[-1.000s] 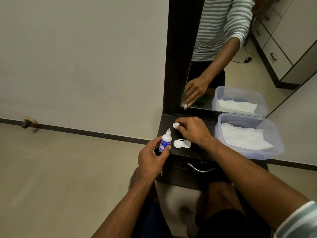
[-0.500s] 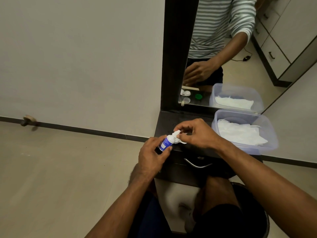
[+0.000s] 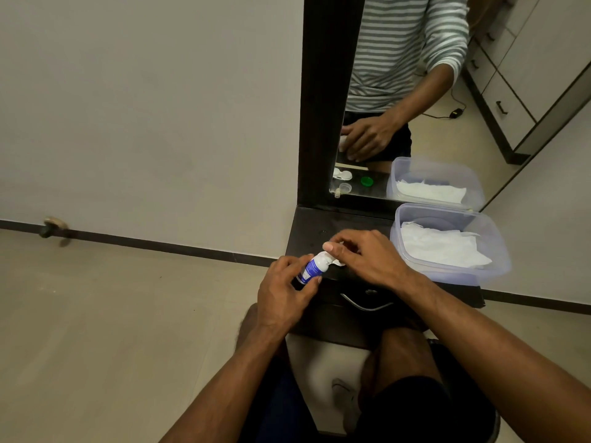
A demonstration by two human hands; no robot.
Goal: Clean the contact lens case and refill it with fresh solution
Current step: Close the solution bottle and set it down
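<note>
My left hand (image 3: 284, 292) grips a small white solution bottle with a blue label (image 3: 315, 266), tilted with its tip pointing right. Fingers of my right hand (image 3: 367, 257) pinch the bottle's tip, where the white cap is mostly hidden under them. A sliver of the white contact lens case (image 3: 339, 263) shows on the dark dresser top (image 3: 319, 225), just under my right hand. In the mirror (image 3: 415, 91), the reflection shows the open case and a green cap (image 3: 366, 181) lying on the top.
A clear plastic container (image 3: 499, 266) holding white tissues stands at the right end of the dresser, close to my right wrist. A drawer with a metal handle (image 3: 364, 303) is below the hands. A wall is on the left.
My right hand picked the white cap off the dresser top and brought it onto the bottle's tip. My left hand tilted the bottle to the right.
</note>
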